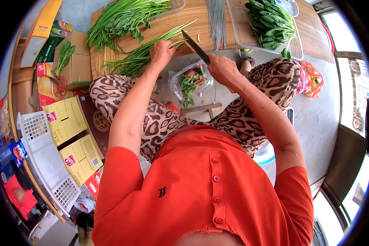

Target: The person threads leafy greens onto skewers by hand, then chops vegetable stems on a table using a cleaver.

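Note:
Thin green stems (pixel 141 56) lie across the wooden table (pixel 199 20), and my left hand (pixel 162 53) is closed round them near their cut ends. In my right hand (pixel 223 70) is a knife (pixel 195 47) with a dark blade, its tip pointing up and left, close to the stem ends. A small cut piece (pixel 198 37) lies right of the stems. Behind them is a larger heap of leafy greens (pixel 127 18). A bundle of thin metal-coloured sticks (pixel 216 20) lies farther right, beside a clear tray (pixel 238 26) of dark leafy greens (pixel 271 24).
Below the table edge, a clear plastic bag (pixel 191 82) with scraps sits on the floor between my knees. Red scissors (pixel 60 85), a cardboard box (pixel 78 61), yellow boxes (pixel 65 119) and a white basket (pixel 45 151) stand at the left. A red bag (pixel 313 80) is at the right.

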Demonstrator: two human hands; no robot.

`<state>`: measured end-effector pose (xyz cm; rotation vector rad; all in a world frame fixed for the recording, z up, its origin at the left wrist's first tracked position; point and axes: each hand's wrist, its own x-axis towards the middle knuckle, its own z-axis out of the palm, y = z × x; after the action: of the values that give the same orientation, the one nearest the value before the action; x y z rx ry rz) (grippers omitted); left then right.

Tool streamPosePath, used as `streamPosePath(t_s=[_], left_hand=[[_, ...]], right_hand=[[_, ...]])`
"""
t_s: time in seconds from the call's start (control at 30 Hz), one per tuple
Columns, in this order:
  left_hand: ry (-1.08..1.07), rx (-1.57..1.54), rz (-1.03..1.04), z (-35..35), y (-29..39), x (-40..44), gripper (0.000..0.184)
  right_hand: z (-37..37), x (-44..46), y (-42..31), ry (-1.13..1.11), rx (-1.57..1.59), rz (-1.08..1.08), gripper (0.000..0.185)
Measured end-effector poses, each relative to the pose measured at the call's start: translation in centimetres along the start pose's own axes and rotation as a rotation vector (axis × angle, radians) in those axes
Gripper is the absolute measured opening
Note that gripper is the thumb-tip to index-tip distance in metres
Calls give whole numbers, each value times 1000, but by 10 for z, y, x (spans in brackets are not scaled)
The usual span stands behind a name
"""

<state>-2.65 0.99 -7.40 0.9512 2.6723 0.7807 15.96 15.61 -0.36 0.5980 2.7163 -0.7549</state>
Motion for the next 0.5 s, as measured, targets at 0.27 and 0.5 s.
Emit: streamPosePath(t_s=[0.27,0.5], left_hand=[[-38,20,-35,1,0,-1,17],[152,-30,16,7,-22,15,28]], right_hand=[[-4,10,-10,-16,-61,18,24],[-8,11,-1,-19,-20,68,24]])
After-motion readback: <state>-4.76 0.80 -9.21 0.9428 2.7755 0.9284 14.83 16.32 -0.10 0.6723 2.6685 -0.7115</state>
